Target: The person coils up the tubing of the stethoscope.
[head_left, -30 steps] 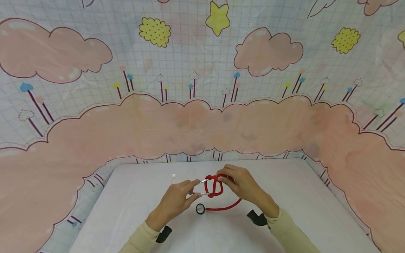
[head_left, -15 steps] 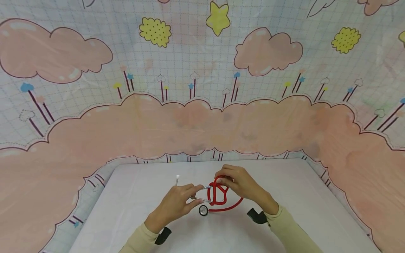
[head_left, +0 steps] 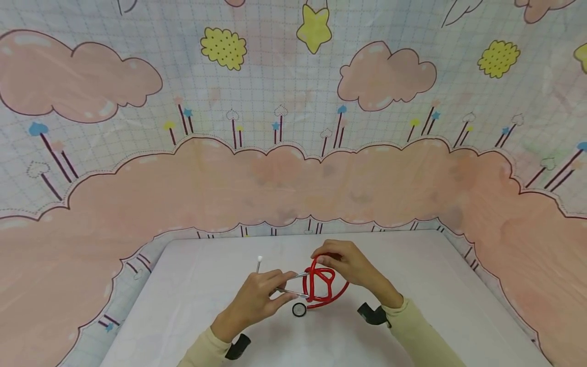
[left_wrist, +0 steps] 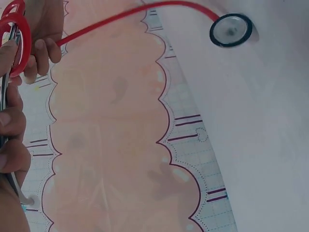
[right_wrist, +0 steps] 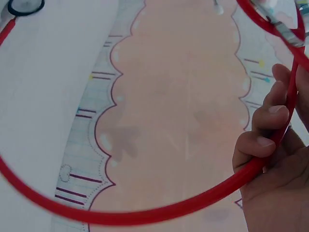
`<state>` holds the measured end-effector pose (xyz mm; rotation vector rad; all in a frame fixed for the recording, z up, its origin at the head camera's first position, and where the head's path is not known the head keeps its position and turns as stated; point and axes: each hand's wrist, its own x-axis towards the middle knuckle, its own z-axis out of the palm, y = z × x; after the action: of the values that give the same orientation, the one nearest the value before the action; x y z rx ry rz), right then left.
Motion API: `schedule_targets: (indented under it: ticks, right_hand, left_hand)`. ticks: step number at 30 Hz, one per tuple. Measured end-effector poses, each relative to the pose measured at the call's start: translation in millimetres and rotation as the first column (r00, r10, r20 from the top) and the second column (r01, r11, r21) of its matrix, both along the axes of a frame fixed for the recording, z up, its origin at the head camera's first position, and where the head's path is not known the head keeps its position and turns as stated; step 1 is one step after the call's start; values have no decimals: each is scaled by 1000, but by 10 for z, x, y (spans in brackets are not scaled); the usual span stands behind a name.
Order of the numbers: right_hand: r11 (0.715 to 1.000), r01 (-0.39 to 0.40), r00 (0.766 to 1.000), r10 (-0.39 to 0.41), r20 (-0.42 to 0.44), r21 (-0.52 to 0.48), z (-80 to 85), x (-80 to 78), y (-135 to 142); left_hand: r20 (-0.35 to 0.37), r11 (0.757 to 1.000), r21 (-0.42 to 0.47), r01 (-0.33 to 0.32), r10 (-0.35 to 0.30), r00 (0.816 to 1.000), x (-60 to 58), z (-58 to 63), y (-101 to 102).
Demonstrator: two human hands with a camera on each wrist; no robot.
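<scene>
A stethoscope with red tubing is held between both hands above the table, its tubing looped on itself. My left hand grips the metal ear tubes, and one pale ear tip sticks up behind it. At the top of the loops, my right hand pinches the tubing. In the right wrist view, that hand's curled fingers wrap the red tube, which sweeps down in a wide arc. The round, black-rimmed chest piece hangs at the tube's end, below the loops in the head view.
The white table lies under both hands. Behind it rises a cloth backdrop printed with clouds and stars. A black band piece sits at each wrist, the left one and the right one.
The tubing loops have come slightly down and right, and a loop is drawn up toward the right fingers. The chest piece has shifted right and a little lower. Both hands keep their hold.
</scene>
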<state>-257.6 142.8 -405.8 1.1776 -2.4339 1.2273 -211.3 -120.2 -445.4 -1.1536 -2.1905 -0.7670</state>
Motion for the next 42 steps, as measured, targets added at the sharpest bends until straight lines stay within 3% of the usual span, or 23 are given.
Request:
schedule_targets:
  ticks: [9,22,30,35,42]
  right_hand:
    - [994,101,994,-99,54,-51,-126,-34,-29]
    - [973,203,968,-184,169,-106,-315,8,-13]
    - [972,218,964,-200,173,-92,-365,30,-47]
    - [968,238,959,-221,180,-79,-377,48,-51]
    - [968,235,958,-216,191,-83,-341,64,-72]
  left_hand:
    - [12,997,81,2,-3,1000,20,12,40]
    - [19,973,227,-46,42,999,-41,-79,19]
    - [41,959,255,-122,115,993,-61,-98,32]
    - [56,943,287,-167,157,986,-93,-75,23]
    - [45,926,322,-196,192,980,-126,53,-14]
